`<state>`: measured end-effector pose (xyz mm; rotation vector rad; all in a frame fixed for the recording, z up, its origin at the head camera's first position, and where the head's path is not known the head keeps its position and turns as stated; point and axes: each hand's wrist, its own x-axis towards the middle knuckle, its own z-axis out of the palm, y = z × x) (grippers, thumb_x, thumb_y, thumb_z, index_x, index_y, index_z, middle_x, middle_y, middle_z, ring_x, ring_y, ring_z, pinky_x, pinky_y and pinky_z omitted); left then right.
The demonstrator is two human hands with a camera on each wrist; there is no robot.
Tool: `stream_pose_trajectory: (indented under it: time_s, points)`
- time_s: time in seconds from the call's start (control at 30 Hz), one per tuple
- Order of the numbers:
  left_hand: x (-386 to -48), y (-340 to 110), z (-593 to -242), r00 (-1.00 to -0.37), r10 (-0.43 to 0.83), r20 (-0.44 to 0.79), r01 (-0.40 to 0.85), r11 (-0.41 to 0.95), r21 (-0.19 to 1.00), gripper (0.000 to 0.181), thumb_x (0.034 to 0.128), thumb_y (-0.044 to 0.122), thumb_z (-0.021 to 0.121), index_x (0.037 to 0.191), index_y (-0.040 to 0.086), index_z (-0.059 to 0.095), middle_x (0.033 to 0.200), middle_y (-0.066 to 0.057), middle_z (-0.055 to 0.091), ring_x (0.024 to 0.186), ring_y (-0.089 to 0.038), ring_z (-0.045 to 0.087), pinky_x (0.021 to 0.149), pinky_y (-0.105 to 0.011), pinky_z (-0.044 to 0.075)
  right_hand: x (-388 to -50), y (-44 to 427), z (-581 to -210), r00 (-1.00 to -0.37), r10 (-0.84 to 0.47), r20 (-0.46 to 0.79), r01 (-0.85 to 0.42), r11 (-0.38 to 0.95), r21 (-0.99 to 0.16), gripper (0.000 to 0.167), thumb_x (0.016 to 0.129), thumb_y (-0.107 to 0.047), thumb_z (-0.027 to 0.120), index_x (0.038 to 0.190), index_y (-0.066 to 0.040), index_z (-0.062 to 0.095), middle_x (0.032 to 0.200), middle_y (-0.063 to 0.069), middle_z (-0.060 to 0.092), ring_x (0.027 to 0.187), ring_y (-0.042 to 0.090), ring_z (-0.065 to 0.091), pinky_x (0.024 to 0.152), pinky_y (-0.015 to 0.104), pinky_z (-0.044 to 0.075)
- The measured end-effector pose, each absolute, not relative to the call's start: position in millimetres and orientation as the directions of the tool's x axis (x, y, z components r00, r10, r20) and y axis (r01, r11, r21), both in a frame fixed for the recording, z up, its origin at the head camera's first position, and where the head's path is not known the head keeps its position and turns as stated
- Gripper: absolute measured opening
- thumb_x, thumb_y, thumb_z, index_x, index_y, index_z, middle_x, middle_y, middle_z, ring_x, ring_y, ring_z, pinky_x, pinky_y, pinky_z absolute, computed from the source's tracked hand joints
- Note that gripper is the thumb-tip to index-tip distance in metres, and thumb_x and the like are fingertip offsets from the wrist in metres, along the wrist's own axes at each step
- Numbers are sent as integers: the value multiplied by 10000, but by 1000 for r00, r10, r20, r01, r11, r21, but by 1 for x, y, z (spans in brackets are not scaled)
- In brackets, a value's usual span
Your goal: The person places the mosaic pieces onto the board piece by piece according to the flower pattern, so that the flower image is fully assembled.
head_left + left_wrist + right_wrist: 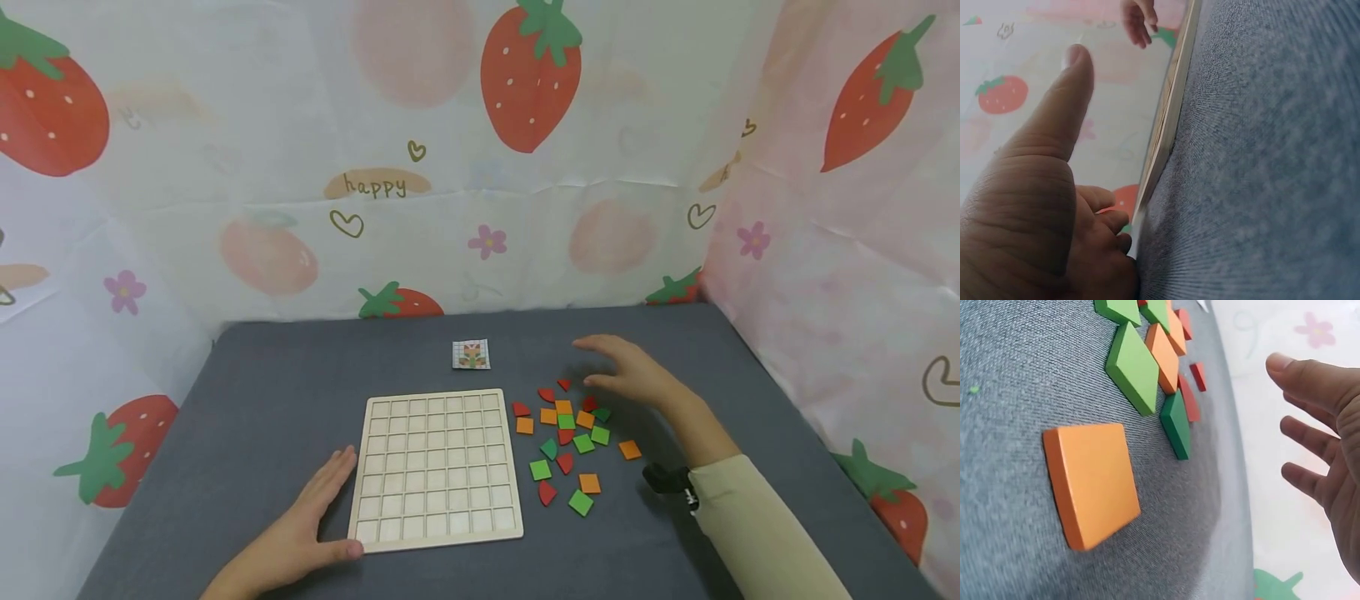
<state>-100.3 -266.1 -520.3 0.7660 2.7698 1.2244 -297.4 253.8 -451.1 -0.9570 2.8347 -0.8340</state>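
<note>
A pale wooden grid board lies flat on the grey cloth. My left hand is at the board's left edge, fingers extended and thumb by its near left corner. To the right of the board lies a loose spread of small flat pieces: orange squares, green squares, red curved pieces and dark green ones. Above the far right side of this spread hovers my right hand, fingers spread and holding nothing. In the right wrist view an orange square lies nearest the camera.
A small picture card with a coloured grid pattern lies behind the board. The grey cloth covers the table. Strawberry-printed curtains rise at the back and both sides. A dark band is on my right wrist.
</note>
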Motion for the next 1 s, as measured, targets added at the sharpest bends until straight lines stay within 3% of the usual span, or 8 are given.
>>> stream_pose_trajectory:
  time_s: [0.37,0.7,0.83,1.0]
  points:
    - [-98,-262,-520,-885,438,157,424,621,659,1212,746,478,891,1635,28,201,1682,-237,195,1572,-385,87,1119,-15,-50,-307,246,-463,-800,-596,72,-545,672,-501,540,939,-153,762,1440,-50,585,1500,151,526,1409,392,445,1106,610,408]
    - [-96,-263,-521,-878,450,163,442,632,636,1187,772,506,865,1637,37,200,1681,-230,206,1578,-80,-20,1131,-27,-53,-319,234,-476,-786,-619,8,-541,680,-494,401,955,-157,745,1349,-121,678,1406,95,586,1324,340,511,1065,565,456]
    - [-97,-263,-520,-881,449,151,432,630,645,1189,773,508,863,1640,44,195,1684,-224,200,1588,-138,1,1125,-23,-53,-323,231,-479,-784,-620,-7,-541,690,-480,372,953,-158,748,1321,-136,701,1362,79,604,1288,321,524,1072,557,449]
    - [-98,-263,-520,-890,442,114,401,637,658,1189,780,526,853,1650,79,177,1701,-186,176,1591,-182,17,1110,-11,-54,-324,228,-481,-781,-625,-15,-549,698,-460,350,944,-165,757,1293,-160,723,1319,69,625,1279,332,530,1149,612,348]
